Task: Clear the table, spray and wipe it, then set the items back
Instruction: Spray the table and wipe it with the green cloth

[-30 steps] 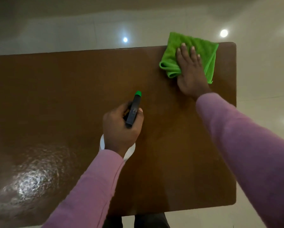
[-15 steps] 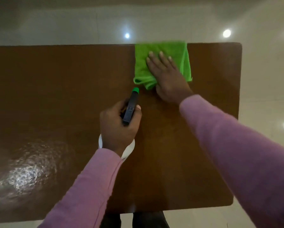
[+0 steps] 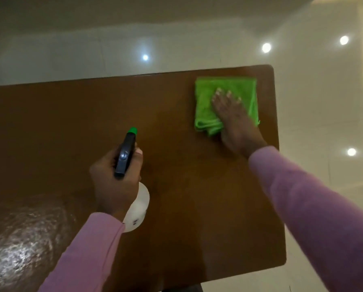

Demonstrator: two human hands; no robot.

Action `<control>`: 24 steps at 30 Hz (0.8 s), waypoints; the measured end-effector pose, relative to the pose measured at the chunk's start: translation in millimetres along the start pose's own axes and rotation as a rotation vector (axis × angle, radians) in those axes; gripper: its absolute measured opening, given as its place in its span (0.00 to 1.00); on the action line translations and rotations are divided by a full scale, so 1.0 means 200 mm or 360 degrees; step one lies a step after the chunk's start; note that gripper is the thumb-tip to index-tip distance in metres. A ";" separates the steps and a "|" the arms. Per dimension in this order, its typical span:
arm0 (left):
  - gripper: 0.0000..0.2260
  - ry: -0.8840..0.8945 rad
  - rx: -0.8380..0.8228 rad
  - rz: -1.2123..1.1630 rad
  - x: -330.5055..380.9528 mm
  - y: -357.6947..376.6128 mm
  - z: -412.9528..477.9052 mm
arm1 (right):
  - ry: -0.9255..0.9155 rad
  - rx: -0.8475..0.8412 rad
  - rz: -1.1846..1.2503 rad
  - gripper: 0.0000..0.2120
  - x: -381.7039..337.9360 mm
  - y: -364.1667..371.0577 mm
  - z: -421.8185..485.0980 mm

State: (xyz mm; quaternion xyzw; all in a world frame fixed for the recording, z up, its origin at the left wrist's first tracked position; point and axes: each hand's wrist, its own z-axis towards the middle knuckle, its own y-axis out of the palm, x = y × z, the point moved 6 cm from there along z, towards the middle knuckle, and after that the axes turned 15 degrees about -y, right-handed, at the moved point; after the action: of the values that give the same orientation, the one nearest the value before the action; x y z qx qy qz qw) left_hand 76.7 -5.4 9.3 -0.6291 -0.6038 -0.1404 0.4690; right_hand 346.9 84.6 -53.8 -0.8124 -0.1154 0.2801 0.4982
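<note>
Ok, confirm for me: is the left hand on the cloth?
No, the right hand presses flat on the green cloth, while the left hand grips the spray bottle.

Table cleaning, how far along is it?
Clearing looks done: only the green cloth lies on the table. Spraying seems started: a wet-looking sheen at near left. Wiping is in hand: the right hand presses the cloth flat by the far right corner while the left hand grips the spray bottle. Left: more wiping, then setting items back; none in view.
</note>
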 end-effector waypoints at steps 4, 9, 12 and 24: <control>0.02 0.0084 0.0013 0.0006 0.02 0.00 -0.01 | 0.0250 0.0120 0.0041 0.37 0.33 -0.17 0.21; 0.05 0.0046 -0.0060 0.0051 0.05 0.02 -0.04 | 0.0209 0.0129 0.0091 0.38 0.17 0.04 -0.21; 0.05 0.0047 -0.0073 0.0039 0.05 0.03 -0.02 | 0.0236 0.0058 0.0223 0.39 0.05 0.20 -0.56; 0.09 0.0330 -0.0155 0.0132 0.05 0.06 -0.11 | 0.0351 0.0208 0.0181 0.36 0.47 -0.13 -0.01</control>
State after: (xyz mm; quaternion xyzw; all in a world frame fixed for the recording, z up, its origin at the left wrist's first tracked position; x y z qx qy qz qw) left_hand 99.1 -13.6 24.0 -0.6578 -0.5180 -0.2142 0.5032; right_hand 426.6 139.7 -63.0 -0.8093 0.0048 0.2238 0.5430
